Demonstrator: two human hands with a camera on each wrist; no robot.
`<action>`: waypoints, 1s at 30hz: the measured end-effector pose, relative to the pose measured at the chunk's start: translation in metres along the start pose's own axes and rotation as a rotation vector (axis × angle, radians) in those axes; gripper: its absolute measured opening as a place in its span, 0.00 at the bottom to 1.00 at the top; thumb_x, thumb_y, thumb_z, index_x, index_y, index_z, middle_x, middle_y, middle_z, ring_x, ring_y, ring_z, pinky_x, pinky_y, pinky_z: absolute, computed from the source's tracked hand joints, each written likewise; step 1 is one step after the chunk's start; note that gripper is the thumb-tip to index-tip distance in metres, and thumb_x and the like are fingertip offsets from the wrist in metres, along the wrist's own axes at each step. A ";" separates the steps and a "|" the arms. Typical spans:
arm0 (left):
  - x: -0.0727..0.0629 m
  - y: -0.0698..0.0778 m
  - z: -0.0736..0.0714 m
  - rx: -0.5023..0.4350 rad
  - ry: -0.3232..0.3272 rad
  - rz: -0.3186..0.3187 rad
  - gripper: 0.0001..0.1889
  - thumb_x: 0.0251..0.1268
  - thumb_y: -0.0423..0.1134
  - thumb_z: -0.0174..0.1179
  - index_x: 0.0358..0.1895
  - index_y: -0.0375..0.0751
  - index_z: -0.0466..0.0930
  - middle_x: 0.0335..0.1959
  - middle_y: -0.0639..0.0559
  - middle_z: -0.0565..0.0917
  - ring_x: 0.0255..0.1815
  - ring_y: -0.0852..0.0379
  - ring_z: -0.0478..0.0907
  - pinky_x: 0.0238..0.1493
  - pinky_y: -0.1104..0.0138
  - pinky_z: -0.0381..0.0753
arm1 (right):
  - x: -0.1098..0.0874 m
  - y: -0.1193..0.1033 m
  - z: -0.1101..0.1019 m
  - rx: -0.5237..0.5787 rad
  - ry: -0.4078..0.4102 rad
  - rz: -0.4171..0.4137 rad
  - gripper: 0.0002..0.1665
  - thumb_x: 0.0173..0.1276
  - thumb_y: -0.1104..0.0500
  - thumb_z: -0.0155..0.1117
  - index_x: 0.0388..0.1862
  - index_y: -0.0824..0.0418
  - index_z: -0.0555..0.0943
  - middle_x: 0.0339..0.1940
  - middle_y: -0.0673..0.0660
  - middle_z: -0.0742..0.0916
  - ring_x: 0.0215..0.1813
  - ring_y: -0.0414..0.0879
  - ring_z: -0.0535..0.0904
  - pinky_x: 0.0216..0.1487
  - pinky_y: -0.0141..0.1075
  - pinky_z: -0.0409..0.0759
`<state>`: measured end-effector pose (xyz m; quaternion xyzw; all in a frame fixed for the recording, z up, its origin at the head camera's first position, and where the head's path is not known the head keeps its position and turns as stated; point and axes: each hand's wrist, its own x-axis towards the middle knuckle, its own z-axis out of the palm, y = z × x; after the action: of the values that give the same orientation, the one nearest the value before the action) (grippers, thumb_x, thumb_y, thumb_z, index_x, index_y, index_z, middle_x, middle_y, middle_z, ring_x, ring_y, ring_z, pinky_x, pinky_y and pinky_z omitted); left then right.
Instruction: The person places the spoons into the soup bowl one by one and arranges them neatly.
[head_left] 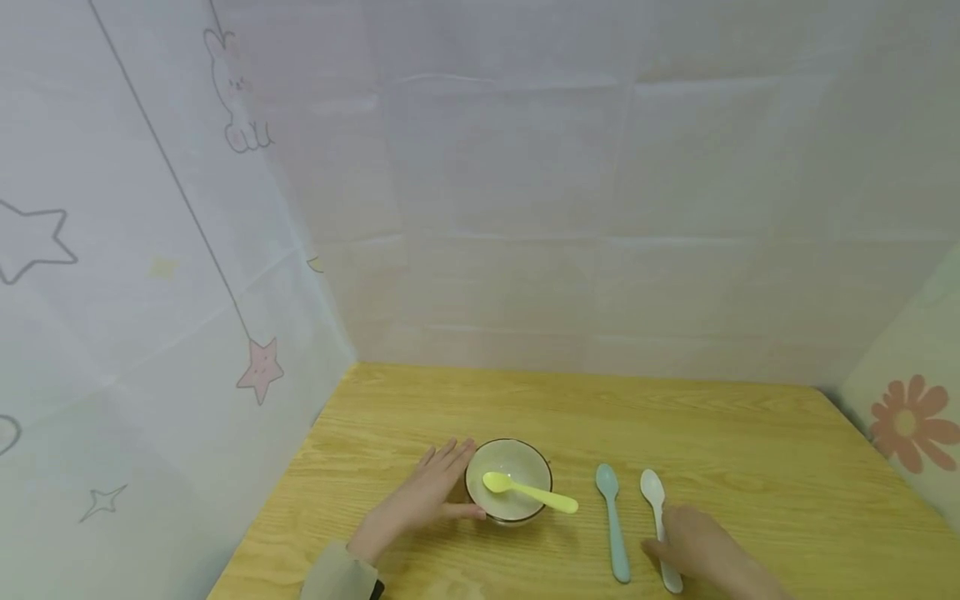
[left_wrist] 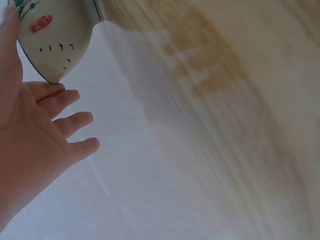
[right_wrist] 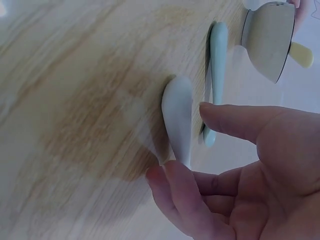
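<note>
A cream bowl (head_left: 510, 454) with a dark rim stands on the table, and a yellow spoon (head_left: 551, 499) lies in it, its handle across the rim. My left hand (head_left: 423, 493) touches the bowl's left side with thumb and fingers spread. The left wrist view shows the bowl's painted outer wall (left_wrist: 55, 47) beside those fingers. My right hand (head_left: 701, 546) is over the handle of a white spoon (head_left: 653, 487). In the right wrist view, bent fingertips are at the white handle (right_wrist: 178, 107), and the thumb stands apart from it. A light blue spoon (head_left: 614, 525) lies between bowl and white spoon.
Everything lies on a wood-grain table (head_left: 570, 408). A pale sheet (head_left: 510, 208) hangs behind it. To the left is a sheet with stars and a rabbit (head_left: 240, 100); to the right, one with a red flower (head_left: 911, 425).
</note>
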<state>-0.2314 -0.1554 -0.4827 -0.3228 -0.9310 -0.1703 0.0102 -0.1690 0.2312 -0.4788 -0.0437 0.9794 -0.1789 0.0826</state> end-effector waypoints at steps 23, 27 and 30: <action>-0.001 0.001 0.001 -0.019 -0.018 -0.023 0.53 0.59 0.67 0.60 0.78 0.36 0.52 0.80 0.41 0.57 0.81 0.35 0.51 0.78 0.37 0.51 | 0.005 0.004 0.005 -0.052 -0.028 0.007 0.20 0.60 0.55 0.74 0.28 0.68 0.74 0.21 0.53 0.75 0.23 0.43 0.70 0.23 0.31 0.67; -0.001 0.001 0.001 -0.014 -0.015 -0.023 0.53 0.59 0.67 0.60 0.78 0.36 0.52 0.80 0.41 0.57 0.81 0.36 0.51 0.78 0.37 0.51 | 0.006 0.006 0.006 -0.033 -0.027 0.007 0.19 0.59 0.56 0.74 0.28 0.68 0.74 0.21 0.53 0.76 0.22 0.42 0.71 0.22 0.30 0.67; -0.001 0.001 0.001 -0.008 -0.011 -0.022 0.53 0.58 0.67 0.60 0.78 0.36 0.53 0.80 0.40 0.58 0.80 0.35 0.52 0.78 0.38 0.52 | 0.007 0.006 0.006 -0.022 -0.029 0.012 0.18 0.59 0.57 0.74 0.27 0.68 0.75 0.19 0.53 0.76 0.21 0.42 0.71 0.21 0.29 0.67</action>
<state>-0.2298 -0.1547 -0.4836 -0.3137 -0.9337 -0.1724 0.0021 -0.1748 0.2343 -0.4876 -0.0412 0.9802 -0.1671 0.0976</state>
